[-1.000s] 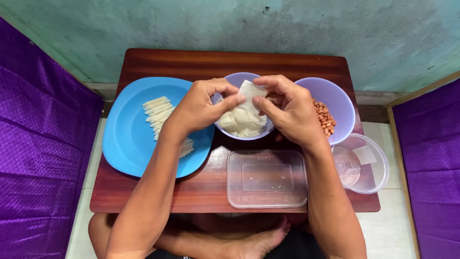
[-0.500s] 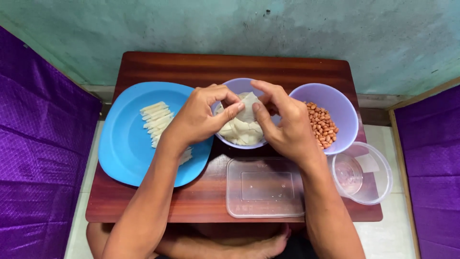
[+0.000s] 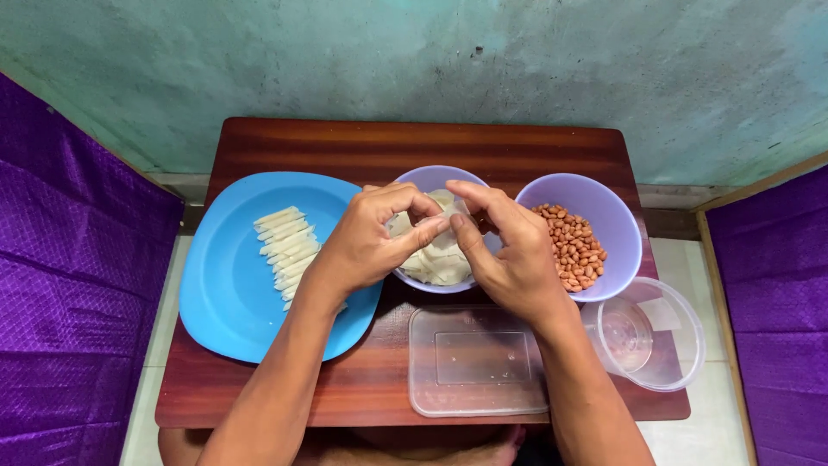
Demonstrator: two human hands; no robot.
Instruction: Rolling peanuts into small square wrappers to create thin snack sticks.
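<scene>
- Nearest you, at 6 o'clock on the wooden table, lies a clear rectangular container, just below your hands.
- At about 4 o'clock from your hands, a clear round tub rests at the table's right edge, partly overhanging it.
- Your left hand reaches in from 7 o'clock, its fingers curled nearly closed, thumb and forefinger pinched on a pale dough wrapper.
- Your right hand comes in from 5 o'clock, likewise curled, its thumb and fingertips meeting the left hand's on the same wrapper.
- The wrapper sits between both hands, over the small lilac bowl at table centre, which holds more pale wrappers.
- At 9 o'clock from your hands, the blue plate carries a row of pale rolled sticks, just beside your left wrist.
- At 3 o'clock, a larger lilac bowl holds peanuts, touching the small bowl's side behind your right hand.
- Farthest, at 12 o'clock, a greenish wall; purple cloth hangs at both sides.
</scene>
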